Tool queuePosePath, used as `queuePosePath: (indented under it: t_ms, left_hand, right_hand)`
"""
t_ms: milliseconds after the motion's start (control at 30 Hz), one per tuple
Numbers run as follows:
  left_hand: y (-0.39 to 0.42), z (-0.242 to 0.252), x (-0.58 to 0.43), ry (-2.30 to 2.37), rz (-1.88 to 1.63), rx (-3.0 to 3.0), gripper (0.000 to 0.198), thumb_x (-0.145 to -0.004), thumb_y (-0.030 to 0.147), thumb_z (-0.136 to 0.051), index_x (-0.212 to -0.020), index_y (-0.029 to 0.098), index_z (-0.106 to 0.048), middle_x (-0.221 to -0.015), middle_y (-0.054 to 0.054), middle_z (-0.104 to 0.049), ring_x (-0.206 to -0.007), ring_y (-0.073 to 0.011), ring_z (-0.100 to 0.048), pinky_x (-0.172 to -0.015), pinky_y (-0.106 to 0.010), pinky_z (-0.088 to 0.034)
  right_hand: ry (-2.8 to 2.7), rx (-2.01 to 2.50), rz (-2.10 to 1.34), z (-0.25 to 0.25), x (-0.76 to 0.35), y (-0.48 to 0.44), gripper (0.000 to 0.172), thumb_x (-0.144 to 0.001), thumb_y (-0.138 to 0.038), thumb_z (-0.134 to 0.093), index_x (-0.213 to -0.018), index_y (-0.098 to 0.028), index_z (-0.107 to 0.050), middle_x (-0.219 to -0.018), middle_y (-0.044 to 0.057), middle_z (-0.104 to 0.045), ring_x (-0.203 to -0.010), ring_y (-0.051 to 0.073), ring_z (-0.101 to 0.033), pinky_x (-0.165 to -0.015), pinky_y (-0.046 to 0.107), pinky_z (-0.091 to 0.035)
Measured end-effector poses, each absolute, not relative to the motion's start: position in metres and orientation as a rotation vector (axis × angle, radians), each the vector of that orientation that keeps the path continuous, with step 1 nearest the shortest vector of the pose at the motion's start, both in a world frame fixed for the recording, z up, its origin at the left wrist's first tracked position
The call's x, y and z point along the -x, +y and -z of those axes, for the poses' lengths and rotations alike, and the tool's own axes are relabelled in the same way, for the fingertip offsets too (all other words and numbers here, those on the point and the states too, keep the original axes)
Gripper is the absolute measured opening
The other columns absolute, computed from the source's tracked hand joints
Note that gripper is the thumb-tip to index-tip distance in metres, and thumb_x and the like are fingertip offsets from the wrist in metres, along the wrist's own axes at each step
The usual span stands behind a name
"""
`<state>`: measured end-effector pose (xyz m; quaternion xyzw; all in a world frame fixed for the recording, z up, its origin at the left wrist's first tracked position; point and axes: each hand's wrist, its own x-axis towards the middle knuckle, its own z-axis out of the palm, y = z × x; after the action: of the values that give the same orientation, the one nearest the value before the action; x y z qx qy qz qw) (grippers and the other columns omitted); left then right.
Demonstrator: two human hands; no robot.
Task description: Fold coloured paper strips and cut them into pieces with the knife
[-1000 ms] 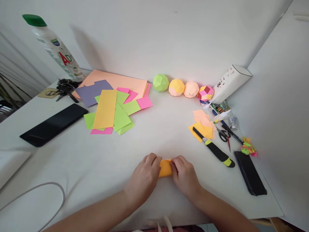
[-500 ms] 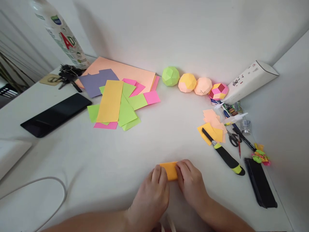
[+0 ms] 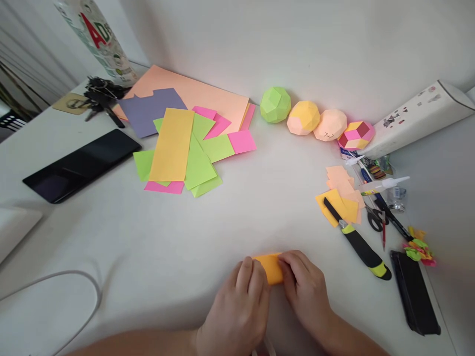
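Note:
Both of my hands press on a small folded orange paper [image 3: 270,266] lying on the white table [image 3: 208,232] near its front edge. My left hand [image 3: 241,306] covers the paper's left end with curled fingers. My right hand [image 3: 308,291] pinches its right end. Only the paper's middle and top edge show between the fingers.
A pile of coloured paper sheets [image 3: 185,143] lies at the back left, with a black phone [image 3: 79,165], keys [image 3: 98,94] and a bottle [image 3: 100,39]. Several paper polyhedra [image 3: 315,118] line the wall. A utility knife [image 3: 358,240], scissors [image 3: 376,217], pens and a black case [image 3: 413,296] lie at the right.
The view has tilted and shifted, so everything sits further right and lower in frame. My hands stay on the orange paper, with the fingers moving a little along it.

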<state>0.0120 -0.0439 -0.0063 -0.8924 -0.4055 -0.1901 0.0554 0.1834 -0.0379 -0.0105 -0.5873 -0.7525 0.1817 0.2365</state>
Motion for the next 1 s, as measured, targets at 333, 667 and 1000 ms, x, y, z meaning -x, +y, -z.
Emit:
queuePosePath:
  t_ms: [333, 667, 1000]
  left_hand:
    - [-0.053, 0.009, -0.015, -1.128, 0.577, 2.897, 0.027, -0.078, 0.005, -0.042, -0.093, 0.002, -0.065, -0.096, -0.021, -0.066, -0.088, -0.0305, -0.062, -0.077, -0.045, -0.049]
    - [-0.056, 0.012, -0.013, -1.098, 0.527, 2.964, 0.03, -0.084, 0.014, -0.042, -0.099, 0.004, -0.066, -0.1, -0.022, -0.066, -0.093, -0.0318, -0.06, -0.08, -0.049, -0.048]
    - [-0.052, 0.006, -0.015, -1.163, 0.567, 2.896, 0.032, -0.083, 0.012, -0.039, -0.096, 0.003, -0.067, -0.099, -0.02, -0.067, -0.094, -0.0311, -0.06, -0.083, -0.046, -0.046]
  right_hand:
    - [-2.146, 1.589, -0.376, 0.009, -0.182, -0.037, 0.023, -0.086, -0.005, -0.039, -0.094, -0.017, -0.057, -0.081, 0.006, -0.064, -0.07, 0.017, -0.061, -0.059, 0.029, -0.053]
    - [-2.159, 1.616, -0.411, 0.005, -0.18, -0.036, 0.024, -0.088, -0.008, -0.039, -0.097, -0.019, -0.059, -0.084, 0.006, -0.066, -0.072, 0.018, -0.064, -0.06, 0.029, -0.056]
    - [-2.191, 1.611, -0.381, 0.005, -0.181, -0.036, 0.025, -0.087, -0.006, -0.039, -0.099, -0.019, -0.057, -0.086, 0.006, -0.066, -0.075, 0.017, -0.064, -0.064, 0.03, -0.057]
